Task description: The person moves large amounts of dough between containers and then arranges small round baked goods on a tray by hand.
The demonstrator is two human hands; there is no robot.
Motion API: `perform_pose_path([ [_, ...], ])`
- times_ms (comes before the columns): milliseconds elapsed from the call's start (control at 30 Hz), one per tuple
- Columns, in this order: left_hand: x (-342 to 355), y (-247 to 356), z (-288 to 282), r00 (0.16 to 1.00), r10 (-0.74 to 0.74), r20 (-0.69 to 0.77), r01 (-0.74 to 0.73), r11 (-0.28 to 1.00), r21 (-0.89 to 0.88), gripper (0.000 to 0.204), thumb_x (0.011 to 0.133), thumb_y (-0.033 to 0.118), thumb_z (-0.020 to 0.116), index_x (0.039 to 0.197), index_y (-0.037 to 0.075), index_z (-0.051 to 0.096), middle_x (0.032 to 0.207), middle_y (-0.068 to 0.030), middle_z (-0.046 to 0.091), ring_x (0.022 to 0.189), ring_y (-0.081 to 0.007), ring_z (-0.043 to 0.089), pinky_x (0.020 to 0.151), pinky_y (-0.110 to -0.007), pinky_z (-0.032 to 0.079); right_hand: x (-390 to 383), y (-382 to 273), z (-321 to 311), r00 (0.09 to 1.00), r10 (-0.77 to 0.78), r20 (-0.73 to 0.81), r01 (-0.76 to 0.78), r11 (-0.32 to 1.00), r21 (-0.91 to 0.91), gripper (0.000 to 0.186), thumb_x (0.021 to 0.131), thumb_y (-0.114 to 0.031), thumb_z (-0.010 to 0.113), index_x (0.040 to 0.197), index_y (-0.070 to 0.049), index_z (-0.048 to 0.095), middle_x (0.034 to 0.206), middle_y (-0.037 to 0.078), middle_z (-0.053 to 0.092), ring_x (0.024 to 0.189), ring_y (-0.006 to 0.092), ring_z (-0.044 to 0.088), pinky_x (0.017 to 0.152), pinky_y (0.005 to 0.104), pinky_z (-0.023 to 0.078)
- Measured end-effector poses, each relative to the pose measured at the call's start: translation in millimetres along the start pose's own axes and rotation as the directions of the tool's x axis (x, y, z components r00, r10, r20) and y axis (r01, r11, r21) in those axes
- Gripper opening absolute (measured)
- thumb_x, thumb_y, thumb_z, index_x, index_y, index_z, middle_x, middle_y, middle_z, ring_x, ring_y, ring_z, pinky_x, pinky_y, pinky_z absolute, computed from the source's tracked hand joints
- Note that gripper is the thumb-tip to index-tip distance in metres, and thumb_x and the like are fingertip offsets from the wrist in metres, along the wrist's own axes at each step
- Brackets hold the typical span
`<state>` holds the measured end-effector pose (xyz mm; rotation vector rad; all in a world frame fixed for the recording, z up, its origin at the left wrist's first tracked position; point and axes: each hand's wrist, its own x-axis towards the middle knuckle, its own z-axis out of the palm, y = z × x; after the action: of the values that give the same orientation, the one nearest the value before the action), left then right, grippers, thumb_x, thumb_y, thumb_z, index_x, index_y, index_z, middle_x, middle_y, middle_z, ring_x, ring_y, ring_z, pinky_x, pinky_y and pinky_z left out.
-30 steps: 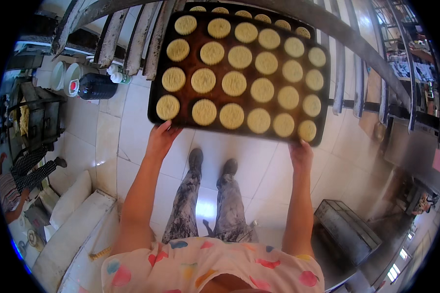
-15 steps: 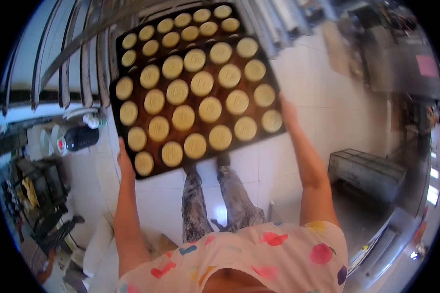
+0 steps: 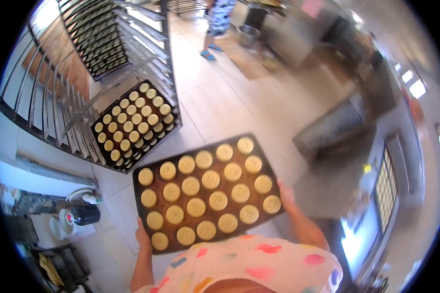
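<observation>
Between my two hands is a dark baking tray [image 3: 208, 157], held level in front of my body. Rows of round, pale yellow stamped pastries [image 3: 210, 179] lie on its brown surface, spaced apart. My left hand [image 3: 142, 236] grips the tray's near left side, and my right hand [image 3: 285, 194] grips its right side. Fingers of both hands are partly hidden beneath the tray. Beyond it, apart from my tray, a metal rack [image 3: 168, 63] holds more trays, among them one of similar pastries [image 3: 128, 126] low down.
At the right, a metal counter bears another tray of pastries [image 3: 386, 190]. A grey metal box [image 3: 332, 127] stands on the tiled floor. Far ahead a person in blue sandals [image 3: 208, 55] stands. At left are a dark bottle [image 3: 86, 215] and a dark crate [image 3: 66, 266].
The tray has come away from the rack, back toward my body. My view has turned, so the rack now sits at upper left and the counter shows more at right.
</observation>
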<state>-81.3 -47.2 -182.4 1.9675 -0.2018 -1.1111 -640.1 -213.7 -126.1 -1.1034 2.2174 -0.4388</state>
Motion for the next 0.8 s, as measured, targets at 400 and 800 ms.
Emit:
perform_pose_path([
  [400, -52, 142, 19, 0.591, 0.460, 0.662, -0.212, 0.881, -0.423, 0.063, 0.098, 0.048, 0.036, 0.134, -0.004, 0.039, 0.134, -0.0118, 0.047, 0.119, -0.0247, 0.047, 0.102, -0.036, 0.036, -297, 20, -91, 0.790, 0.336, -0.513, 0.094, 0.760, 0.643, 0.070, 0.086, -0.057, 0.055, 0.095, 0.011, 0.065, 0.085, 0.010, 0.065, 0.081, 0.0151, 0.056, 0.079, 0.0310, 0.046],
  [800, 73, 199, 93, 0.282, 0.366, 0.887, -0.201, 0.927, -0.318, 0.070, 0.095, 0.053, 0.039, 0.136, -0.004, 0.039, 0.139, -0.0127, 0.043, 0.125, -0.0220, 0.044, 0.106, -0.035, 0.034, -414, 41, 39, 0.351, 0.491, -0.797, 0.150, 0.811, 0.565, 0.068, 0.086, -0.059, 0.052, 0.064, 0.005, 0.052, 0.063, 0.001, 0.042, 0.065, 0.0119, 0.035, 0.060, 0.0321, 0.032],
])
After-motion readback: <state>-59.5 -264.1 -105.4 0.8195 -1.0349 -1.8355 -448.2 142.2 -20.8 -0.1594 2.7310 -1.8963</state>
